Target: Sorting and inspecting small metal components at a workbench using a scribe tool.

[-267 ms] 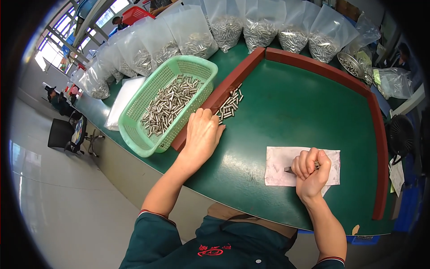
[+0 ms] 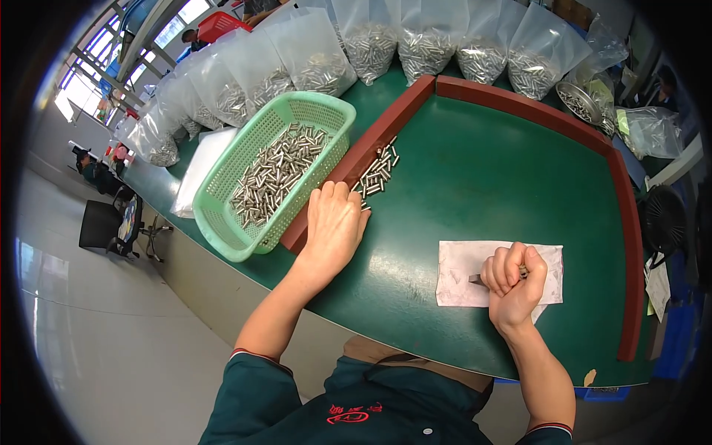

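Beside the dark red rail, my left hand (image 2: 334, 226) is closed, its fingers bent down at the near end of a group of small silver metal pins (image 2: 377, 175) on the green table. A pin shows at its fingertips, but the hand hides what they grip. Over a pale, stained cloth (image 2: 456, 282), my right hand (image 2: 513, 285) is closed in a fist. A flat dark metal tip (image 2: 475, 279) juts from its left side, belonging to a tool mostly covered by the fingers. Left of my left hand, a light green plastic basket (image 2: 216, 194) holds many more pins.
Dark red rails (image 2: 530, 104) border the work area on the left, back and right. Clear plastic bags of metal pieces (image 2: 426, 48) line the back. A metal bowl (image 2: 578, 104) stands at back right, and a black fan (image 2: 662, 219) beyond the right rail.
The view has shifted very slightly. Both hands keep their places and grips, with no other visible change.
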### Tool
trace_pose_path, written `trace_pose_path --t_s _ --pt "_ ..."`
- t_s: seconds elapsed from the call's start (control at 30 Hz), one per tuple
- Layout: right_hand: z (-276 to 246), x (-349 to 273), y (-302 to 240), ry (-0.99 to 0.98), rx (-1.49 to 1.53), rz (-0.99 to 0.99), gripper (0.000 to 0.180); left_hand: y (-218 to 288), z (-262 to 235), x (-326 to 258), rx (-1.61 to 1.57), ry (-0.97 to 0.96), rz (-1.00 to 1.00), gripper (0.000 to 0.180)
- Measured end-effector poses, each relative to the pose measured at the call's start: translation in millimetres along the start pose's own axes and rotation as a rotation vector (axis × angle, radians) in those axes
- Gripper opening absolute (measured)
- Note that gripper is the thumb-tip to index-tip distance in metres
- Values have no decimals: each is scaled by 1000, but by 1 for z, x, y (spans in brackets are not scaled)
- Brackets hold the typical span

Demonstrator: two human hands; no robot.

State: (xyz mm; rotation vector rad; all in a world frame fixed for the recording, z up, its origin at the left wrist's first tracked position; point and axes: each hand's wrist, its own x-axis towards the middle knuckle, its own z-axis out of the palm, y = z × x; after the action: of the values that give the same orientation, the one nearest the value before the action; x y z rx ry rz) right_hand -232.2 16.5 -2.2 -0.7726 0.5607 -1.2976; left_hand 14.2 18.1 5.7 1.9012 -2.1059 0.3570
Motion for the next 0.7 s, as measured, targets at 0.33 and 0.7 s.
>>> trace_pose_path --t_s 0.33,0.7 --pt "1 0 -2 -3 -21 -7 39 3 -2 2 37 -52 177 11" --pt "2 -2 -1 -2 -11 1 40 -2 -3 7 314 -140 380 2"
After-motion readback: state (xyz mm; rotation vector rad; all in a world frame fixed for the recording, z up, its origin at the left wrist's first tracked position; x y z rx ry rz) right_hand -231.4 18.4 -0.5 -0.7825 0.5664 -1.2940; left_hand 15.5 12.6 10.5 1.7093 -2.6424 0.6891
